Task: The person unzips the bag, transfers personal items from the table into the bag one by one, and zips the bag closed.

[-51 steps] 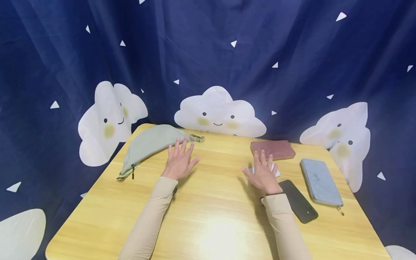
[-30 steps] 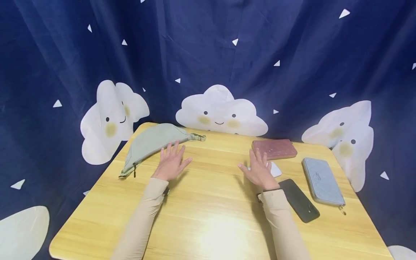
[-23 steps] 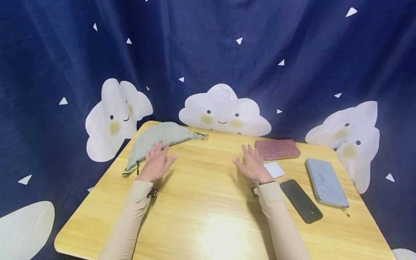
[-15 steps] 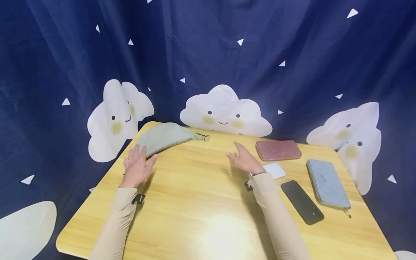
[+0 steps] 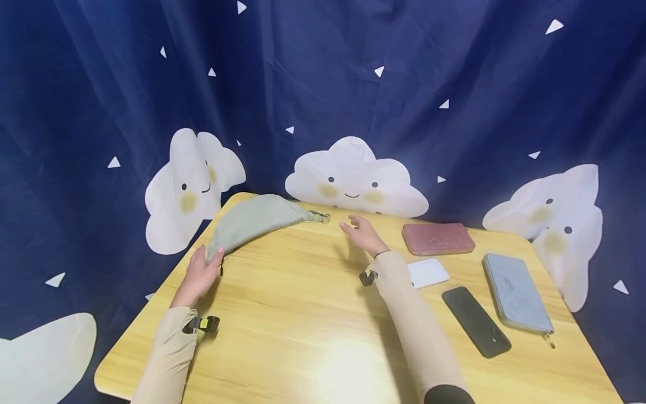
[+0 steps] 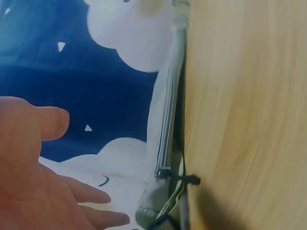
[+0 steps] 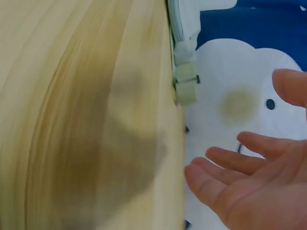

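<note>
A pale green waist bag (image 5: 257, 219) lies along the back left of the table, its zip facing the person. At its near left end is my left hand (image 5: 198, 275), thumb and fingers spread apart; in the left wrist view the fingertips (image 6: 112, 219) come close to the bag's corner and black zip pull (image 6: 189, 179), without a grip on it. To the right of the strap end with its buckle (image 5: 320, 216) hovers my right hand (image 5: 365, 235). Its fingers are loosely extended and hold nothing, as the right wrist view shows, with the strap end (image 7: 186, 86) a little way off.
On the right of the wooden table (image 5: 292, 314) lie a dark red zip wallet (image 5: 438, 238), a white flat rectangular item (image 5: 428, 272), a black phone (image 5: 476, 321) and a blue-grey zip wallet (image 5: 518, 293). A navy curtain with clouds (image 5: 355, 179) hangs behind.
My left hand has moved left and down to the bag's left end. My right hand has moved left, away from the white item, towards the strap's buckle. The bag stays in place.
</note>
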`<state>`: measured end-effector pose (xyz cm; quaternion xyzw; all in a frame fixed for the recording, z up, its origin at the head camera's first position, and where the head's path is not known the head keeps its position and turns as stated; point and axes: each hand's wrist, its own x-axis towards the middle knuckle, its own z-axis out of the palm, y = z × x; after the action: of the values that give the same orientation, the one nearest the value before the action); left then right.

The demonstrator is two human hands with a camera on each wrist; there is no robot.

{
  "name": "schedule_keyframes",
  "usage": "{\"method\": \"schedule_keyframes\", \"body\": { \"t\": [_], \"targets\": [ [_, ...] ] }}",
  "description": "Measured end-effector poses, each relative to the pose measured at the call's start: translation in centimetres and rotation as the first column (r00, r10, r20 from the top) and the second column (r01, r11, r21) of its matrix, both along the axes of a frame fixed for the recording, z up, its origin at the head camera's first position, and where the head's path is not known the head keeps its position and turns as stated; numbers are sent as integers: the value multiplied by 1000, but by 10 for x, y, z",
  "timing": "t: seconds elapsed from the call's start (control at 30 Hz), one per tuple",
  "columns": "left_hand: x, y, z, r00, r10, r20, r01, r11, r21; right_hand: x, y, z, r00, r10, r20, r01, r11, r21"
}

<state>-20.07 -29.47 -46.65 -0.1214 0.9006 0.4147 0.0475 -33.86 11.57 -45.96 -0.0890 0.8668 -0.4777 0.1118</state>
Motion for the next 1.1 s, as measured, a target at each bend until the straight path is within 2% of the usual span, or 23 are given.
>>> {"method": "schedule_keyframes", "body": {
  "t": [0.13,0.23,0.33,0.43,0.53,0.6,0.93,1.1],
  "targets": [
    [3,-3,-2,999,-2,33,-2,992,126,-14,-13,-13,995,-64,71,72,991,-115],
    [6,-4,-5,999,2,45,-11,979,203,-21,-23,-21,983,-101,150,132,968,-214],
    [8,-3,-8,999,18,41,-28,968,250,-27,-33,-27,969,-122,213,185,934,-307],
    [9,-2,-10,998,40,45,-51,958,283,-34,-42,-32,958,-122,261,223,887,-405],
    [10,-1,-12,997,61,56,-76,943,325,-40,-49,-35,948,-114,296,250,842,-478],
    [9,-2,-13,996,68,63,-86,934,346,-44,-53,-35,945,-107,309,258,823,-505],
    [5,-2,-17,996,82,32,-88,904,418,-57,-71,-35,941,-125,314,274,827,-491],
    [3,-5,-16,997,78,30,-83,902,423,-59,-78,-32,945,-136,298,269,842,-467]
  ]
}}
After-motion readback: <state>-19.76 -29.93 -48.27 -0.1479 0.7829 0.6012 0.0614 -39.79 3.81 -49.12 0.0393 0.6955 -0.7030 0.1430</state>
